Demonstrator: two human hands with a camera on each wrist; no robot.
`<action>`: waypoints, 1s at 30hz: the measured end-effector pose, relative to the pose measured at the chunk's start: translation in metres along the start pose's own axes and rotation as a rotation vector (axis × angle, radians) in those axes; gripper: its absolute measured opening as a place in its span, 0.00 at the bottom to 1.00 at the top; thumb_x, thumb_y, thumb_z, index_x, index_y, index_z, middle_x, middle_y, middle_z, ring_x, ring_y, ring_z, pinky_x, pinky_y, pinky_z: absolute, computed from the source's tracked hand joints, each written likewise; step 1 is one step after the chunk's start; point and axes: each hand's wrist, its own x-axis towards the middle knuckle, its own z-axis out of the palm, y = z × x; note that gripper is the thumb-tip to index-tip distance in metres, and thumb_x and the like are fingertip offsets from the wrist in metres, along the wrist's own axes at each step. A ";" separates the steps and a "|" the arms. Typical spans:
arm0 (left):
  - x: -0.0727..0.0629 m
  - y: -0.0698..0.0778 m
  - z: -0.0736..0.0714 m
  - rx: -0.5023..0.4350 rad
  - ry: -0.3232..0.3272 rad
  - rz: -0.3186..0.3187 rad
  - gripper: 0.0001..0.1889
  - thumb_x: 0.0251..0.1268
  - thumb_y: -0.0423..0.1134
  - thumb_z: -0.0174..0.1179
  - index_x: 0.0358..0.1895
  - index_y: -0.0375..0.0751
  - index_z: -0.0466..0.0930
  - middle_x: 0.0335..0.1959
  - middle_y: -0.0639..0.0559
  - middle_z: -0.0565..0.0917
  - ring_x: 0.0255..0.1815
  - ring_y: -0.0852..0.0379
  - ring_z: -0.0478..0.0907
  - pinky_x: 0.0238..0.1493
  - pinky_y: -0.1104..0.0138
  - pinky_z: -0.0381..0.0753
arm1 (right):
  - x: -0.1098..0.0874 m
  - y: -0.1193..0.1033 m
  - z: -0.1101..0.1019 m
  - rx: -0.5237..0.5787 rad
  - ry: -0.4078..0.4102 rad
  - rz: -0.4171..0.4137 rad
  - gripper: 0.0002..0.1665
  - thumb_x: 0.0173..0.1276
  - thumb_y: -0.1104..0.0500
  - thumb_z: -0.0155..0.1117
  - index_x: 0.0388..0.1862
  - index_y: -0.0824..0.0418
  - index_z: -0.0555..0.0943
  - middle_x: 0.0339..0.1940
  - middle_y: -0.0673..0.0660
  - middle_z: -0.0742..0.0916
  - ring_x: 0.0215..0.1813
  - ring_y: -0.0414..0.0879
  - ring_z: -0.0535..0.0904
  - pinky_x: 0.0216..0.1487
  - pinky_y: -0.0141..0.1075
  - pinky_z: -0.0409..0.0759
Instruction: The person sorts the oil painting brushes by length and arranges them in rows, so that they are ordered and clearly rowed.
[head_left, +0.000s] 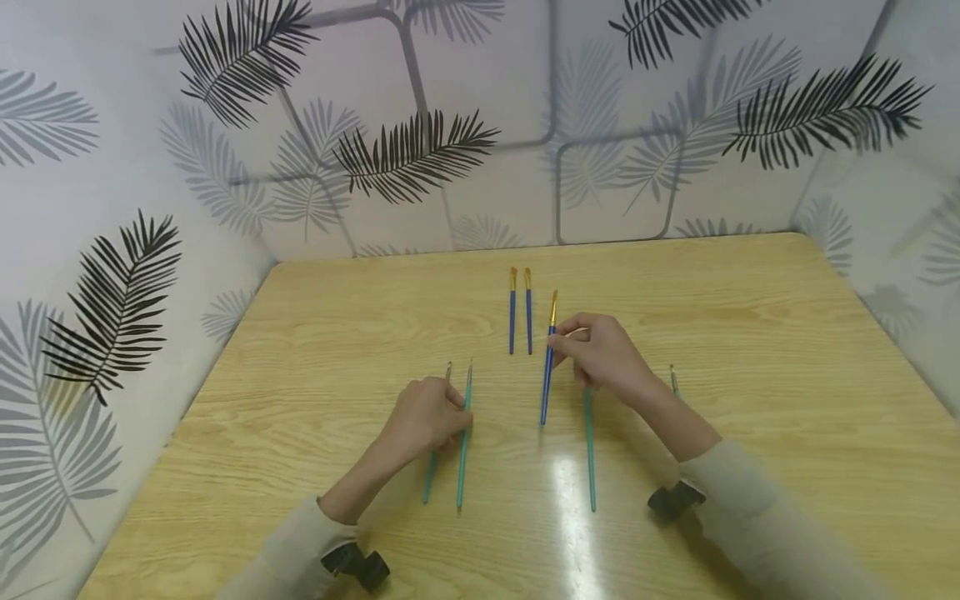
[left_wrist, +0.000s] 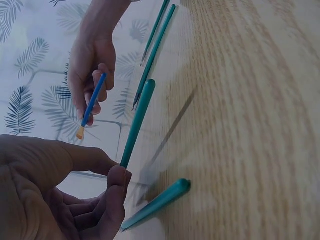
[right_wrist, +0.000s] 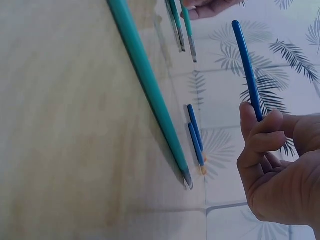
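My left hand [head_left: 427, 417] pinches a teal-handled tool with a thin metal tip [head_left: 462, 467] between thumb and fingers. In the left wrist view its handle end [left_wrist: 142, 102] stands raised off the wood, with a shadow beside it. A second teal-handled tool [head_left: 430, 482] lies just left of it, partly under that hand. My right hand [head_left: 603, 354] holds a blue paintbrush [head_left: 547, 383] by thumb and fingertips, its golden bristles pointing away from me. In the right wrist view the brush [right_wrist: 247, 70] is up off the table. Beneath this hand lies another teal-handled tool [head_left: 590, 454].
Two blue paintbrushes [head_left: 512, 321] lie side by side farther back on the wooden table [head_left: 337, 325]. One more teal-handled tool [head_left: 675, 382] is partly hidden by my right forearm. A leaf-patterned wall [head_left: 480, 200] borders the table's back edge.
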 end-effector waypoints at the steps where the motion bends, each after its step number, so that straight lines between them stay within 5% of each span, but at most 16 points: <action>1: -0.001 0.000 0.000 0.007 0.001 0.006 0.09 0.61 0.26 0.66 0.43 0.22 0.86 0.17 0.48 0.85 0.12 0.56 0.82 0.13 0.75 0.73 | 0.002 0.000 -0.002 0.004 0.000 0.005 0.21 0.79 0.55 0.62 0.61 0.69 0.77 0.38 0.69 0.90 0.12 0.39 0.69 0.15 0.30 0.64; 5: -0.003 -0.002 -0.001 0.018 0.004 0.034 0.09 0.60 0.25 0.66 0.41 0.22 0.86 0.15 0.48 0.84 0.10 0.56 0.81 0.11 0.78 0.63 | 0.010 0.000 -0.008 0.018 0.004 0.016 0.22 0.79 0.56 0.62 0.62 0.70 0.77 0.39 0.69 0.90 0.12 0.39 0.69 0.15 0.30 0.64; 17: -0.002 -0.005 -0.002 0.072 0.018 0.042 0.05 0.59 0.25 0.64 0.35 0.24 0.87 0.10 0.50 0.81 0.09 0.58 0.80 0.10 0.78 0.63 | 0.031 -0.004 -0.020 0.040 0.020 0.015 0.22 0.80 0.56 0.61 0.62 0.72 0.76 0.38 0.68 0.90 0.12 0.39 0.68 0.17 0.30 0.63; 22: -0.002 -0.006 -0.002 0.076 0.009 0.060 0.05 0.59 0.24 0.63 0.34 0.24 0.87 0.08 0.49 0.78 0.05 0.63 0.72 0.09 0.78 0.59 | 0.038 -0.004 -0.028 -0.006 0.050 0.019 0.22 0.80 0.56 0.61 0.61 0.72 0.76 0.39 0.69 0.90 0.13 0.38 0.67 0.17 0.30 0.64; 26: -0.003 -0.007 -0.003 0.084 0.006 0.075 0.08 0.59 0.24 0.62 0.23 0.30 0.85 0.05 0.54 0.74 0.04 0.66 0.65 0.09 0.77 0.57 | 0.044 -0.003 -0.031 -0.022 0.064 0.029 0.21 0.80 0.56 0.61 0.60 0.71 0.76 0.39 0.68 0.91 0.12 0.38 0.66 0.16 0.30 0.63; 30: -0.004 -0.009 -0.003 0.103 0.000 0.083 0.21 0.60 0.24 0.62 0.10 0.42 0.71 0.03 0.60 0.68 0.04 0.67 0.62 0.09 0.77 0.56 | 0.051 0.000 -0.031 -0.047 0.064 0.014 0.19 0.79 0.56 0.61 0.58 0.70 0.78 0.38 0.67 0.91 0.12 0.38 0.66 0.16 0.31 0.63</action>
